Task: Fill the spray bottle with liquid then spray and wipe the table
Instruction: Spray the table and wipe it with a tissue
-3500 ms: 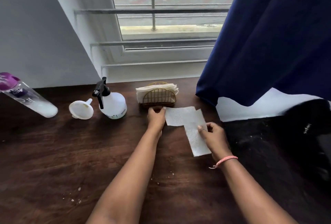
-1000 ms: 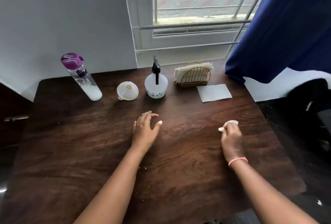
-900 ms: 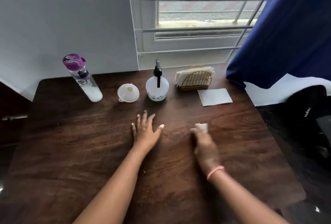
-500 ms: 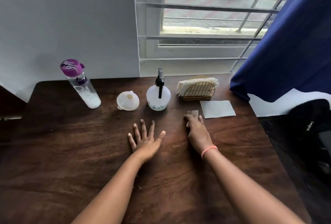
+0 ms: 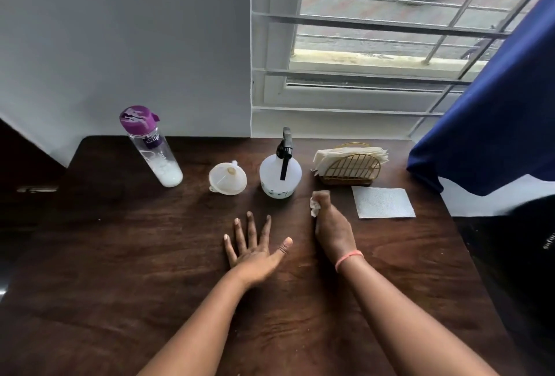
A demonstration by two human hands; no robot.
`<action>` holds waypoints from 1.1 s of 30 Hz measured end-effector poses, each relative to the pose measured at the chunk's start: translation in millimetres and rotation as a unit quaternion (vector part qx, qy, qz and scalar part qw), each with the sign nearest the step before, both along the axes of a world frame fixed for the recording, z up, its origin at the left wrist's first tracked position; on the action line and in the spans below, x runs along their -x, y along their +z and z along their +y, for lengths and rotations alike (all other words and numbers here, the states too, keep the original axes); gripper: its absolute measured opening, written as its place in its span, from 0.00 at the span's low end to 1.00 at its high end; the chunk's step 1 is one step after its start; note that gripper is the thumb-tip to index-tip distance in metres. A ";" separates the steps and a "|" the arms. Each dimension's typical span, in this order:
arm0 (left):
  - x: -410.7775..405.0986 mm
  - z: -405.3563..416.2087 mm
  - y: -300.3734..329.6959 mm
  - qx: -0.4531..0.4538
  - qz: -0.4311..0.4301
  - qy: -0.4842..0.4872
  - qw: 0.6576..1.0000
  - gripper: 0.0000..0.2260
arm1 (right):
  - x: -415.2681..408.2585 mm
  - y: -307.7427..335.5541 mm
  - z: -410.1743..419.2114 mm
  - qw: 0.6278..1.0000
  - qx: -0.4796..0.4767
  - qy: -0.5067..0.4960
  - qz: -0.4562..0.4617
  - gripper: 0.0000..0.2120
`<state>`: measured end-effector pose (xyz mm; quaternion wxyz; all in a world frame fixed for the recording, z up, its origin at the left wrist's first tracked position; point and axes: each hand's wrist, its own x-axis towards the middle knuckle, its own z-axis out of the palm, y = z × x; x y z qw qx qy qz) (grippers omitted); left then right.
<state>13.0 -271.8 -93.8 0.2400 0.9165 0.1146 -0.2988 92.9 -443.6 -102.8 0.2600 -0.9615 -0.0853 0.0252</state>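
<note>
On the dark brown wooden surface [image 5: 120, 270], the left hand [image 5: 255, 251] lies flat with spread fingers [image 5: 250, 225]. The right hand [image 5: 332, 227] grips a crumpled white tissue [image 5: 314, 206] against the surface, just in front of the white plastic spray bottle with a black trigger head [image 5: 280, 174].

head cam | looks forward and down | table [image 5: 120, 300] near | window [image 5: 375, 30] beyond

Soft daylight enters through the barred window [image 5: 390, 30] at the top, leaving the wall grey and the dark worktop [image 5: 120, 255] dim, with a faint sheen near its middle. Shadows are weak and diffuse. The wide lens bends straight lines toward the edges. The right hand [image 5: 332, 230] is slightly motion-blurred; corners fall into darkness.
</note>
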 end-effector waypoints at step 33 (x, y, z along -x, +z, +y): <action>1.4 4.2 -1.8 0.047 -0.019 0.030 0.998 0.28 | 93.5 -18.7 -0.7 0.982 -0.020 0.139 -0.126 0.29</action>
